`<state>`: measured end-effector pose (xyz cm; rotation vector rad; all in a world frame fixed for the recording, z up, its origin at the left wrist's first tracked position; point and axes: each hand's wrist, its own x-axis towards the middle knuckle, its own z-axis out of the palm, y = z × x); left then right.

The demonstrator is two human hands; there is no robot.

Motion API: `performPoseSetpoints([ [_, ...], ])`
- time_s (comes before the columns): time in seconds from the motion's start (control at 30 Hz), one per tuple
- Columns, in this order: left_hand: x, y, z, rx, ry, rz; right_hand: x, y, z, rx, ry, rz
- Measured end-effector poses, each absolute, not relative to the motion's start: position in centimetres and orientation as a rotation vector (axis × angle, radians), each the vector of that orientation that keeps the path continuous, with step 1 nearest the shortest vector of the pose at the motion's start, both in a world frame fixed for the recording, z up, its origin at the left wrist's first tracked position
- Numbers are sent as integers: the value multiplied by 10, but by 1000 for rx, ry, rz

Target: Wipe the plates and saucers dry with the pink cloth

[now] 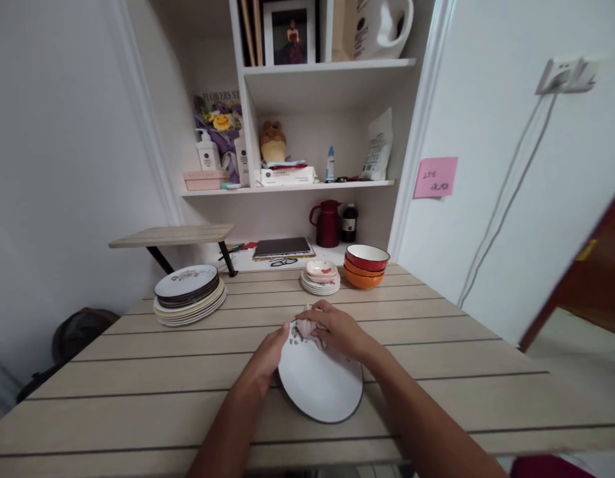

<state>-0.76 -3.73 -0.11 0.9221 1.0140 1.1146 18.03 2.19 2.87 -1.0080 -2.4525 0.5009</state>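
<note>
A white plate (pixel 320 385) with a dark rim and a grey-brown leaf print lies tilted over the wooden table, close to me. My left hand (pixel 268 355) grips its left edge, with the thumb on the upper face and the other fingers hidden beneath. Under my right hand (pixel 340 332) is a bunched pale cloth (pixel 310 330), pressed on the far part of the plate. The right fingers are bent around the cloth, and part of the plate's print is covered by them.
A stack of plates (pixel 190 295) stands at the left beside a small raised shelf (pixel 173 235). Small dishes (pixel 321 277) and several nested bowls (pixel 366 267) sit at the back. Behind them are a laptop (pixel 282 247) and a red jug (pixel 328 224).
</note>
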Motion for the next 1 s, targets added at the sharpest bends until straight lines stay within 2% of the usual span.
performPoseSetpoints([
  [0.23,-5,-37,1,844,959,1245,182,14,31,-820,-2452,464],
  [0.57,-22,-20,-9,527,809,1576,168,17,18,-1050,-2596,173],
  [0.8,-28,-19,-12,482,705,1559,116,16,14,-713,-2555,430],
  [1.0,-26,-18,-15,483,726,1580,107,56,19,-1151,-2246,297],
])
